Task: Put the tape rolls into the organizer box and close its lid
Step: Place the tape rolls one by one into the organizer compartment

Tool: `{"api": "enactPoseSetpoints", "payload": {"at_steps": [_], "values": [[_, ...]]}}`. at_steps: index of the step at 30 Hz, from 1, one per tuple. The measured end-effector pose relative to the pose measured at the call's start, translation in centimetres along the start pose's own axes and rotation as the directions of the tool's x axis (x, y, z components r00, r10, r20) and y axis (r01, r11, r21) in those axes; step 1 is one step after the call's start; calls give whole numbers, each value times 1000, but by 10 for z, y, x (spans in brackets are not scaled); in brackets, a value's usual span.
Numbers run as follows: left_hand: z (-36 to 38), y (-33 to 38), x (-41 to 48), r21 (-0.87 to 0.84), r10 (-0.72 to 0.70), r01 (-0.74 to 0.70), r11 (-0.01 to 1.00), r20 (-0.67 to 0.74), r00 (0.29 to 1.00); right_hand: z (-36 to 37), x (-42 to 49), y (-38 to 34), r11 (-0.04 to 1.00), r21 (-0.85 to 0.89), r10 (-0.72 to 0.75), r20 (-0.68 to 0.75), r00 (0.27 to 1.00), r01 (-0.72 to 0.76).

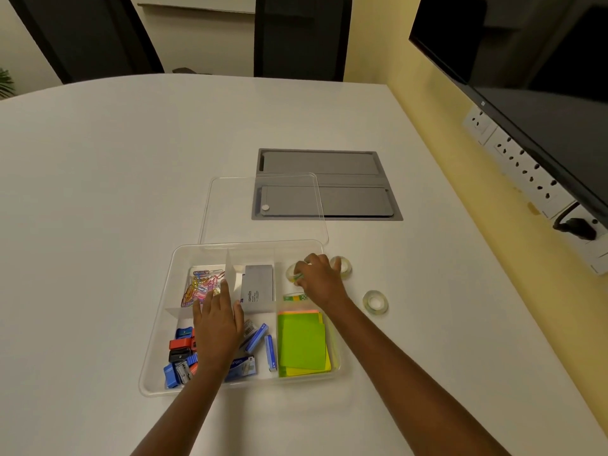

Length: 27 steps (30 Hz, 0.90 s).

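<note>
We saw the task in its middle part. One clear tape roll [292,273] was at the far right compartment of the box [154,366], and the right hand [317,278] was closed around it with the fingers [301,269] curled over its top. We judged that the hand was setting it down there, but we could not tell if the roll already touched the bottom. A green patterned roll [295,297] lay in the same compartment, just nearer to us, partly hidden under the wrist.

Two more clear rolls were not yet inside. One roll [342,266] stood on the table [98,192] just beside the right wall of the box, behind the right hand. The other roll [375,302] lay further right, apart from the box.

The left hand [217,320] was open and flat, with the palm down, over the middle of the box. It held nothing. We could not tell if it pressed on the contents or only hovered above them.

The lid [230,209] was off. It lay flat on the table behind the box, and its right part covered a grey panel [355,166].

So, in our judgement, two rolls at most were in, two remained outside, and the lid was not yet closed.
</note>
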<state>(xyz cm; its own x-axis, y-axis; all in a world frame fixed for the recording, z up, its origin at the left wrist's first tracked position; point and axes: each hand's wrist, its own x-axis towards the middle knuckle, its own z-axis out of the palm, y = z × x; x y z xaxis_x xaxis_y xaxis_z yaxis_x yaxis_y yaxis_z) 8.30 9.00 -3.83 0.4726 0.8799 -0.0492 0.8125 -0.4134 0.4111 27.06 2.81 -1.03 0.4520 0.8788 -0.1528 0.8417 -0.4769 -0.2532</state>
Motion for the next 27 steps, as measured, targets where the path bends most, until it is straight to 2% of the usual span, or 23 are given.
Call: {"api": "enactPoseSetpoints", "payload": {"at_steps": [2, 4, 9, 13, 17, 22, 25, 27], "values": [[0, 1, 0, 4, 5, -5, 1000, -11, 1000, 2, 5, -5, 1000, -6, 4, 29, 1000, -3], [0, 1, 0, 2, 5, -5, 1000, -11, 1000, 2, 6, -8, 1000, 21, -8, -8, 1000, 9], [1, 0, 0, -3, 4, -4, 1000, -5, 1000, -4, -5, 7, 992, 120, -5, -241, 971, 35], [0, 1, 0, -22, 7, -7, 1000, -16, 1000, -6, -23, 37, 974, 223, 131, -381, 915, -46], [0, 0, 0, -16, 11, -11, 1000, -12, 1000, 4, -42, 65, 945, 232, 301, -332, 894, -232], [2, 0, 1, -30, 6, -7, 1000, -18, 1000, 19, -62, 82, 881, 176, 463, -139, 875, -439], [1, 0, 1, -34, 4, -4, 999, -15, 1000, 22, -68, 84, 877, 172, 469, -106, 877, -448], [1, 0, 1, -32, 3, -3, 999, -9, 1000, 19, -68, 84, 870, 233, 466, -95, 880, -435]]}}
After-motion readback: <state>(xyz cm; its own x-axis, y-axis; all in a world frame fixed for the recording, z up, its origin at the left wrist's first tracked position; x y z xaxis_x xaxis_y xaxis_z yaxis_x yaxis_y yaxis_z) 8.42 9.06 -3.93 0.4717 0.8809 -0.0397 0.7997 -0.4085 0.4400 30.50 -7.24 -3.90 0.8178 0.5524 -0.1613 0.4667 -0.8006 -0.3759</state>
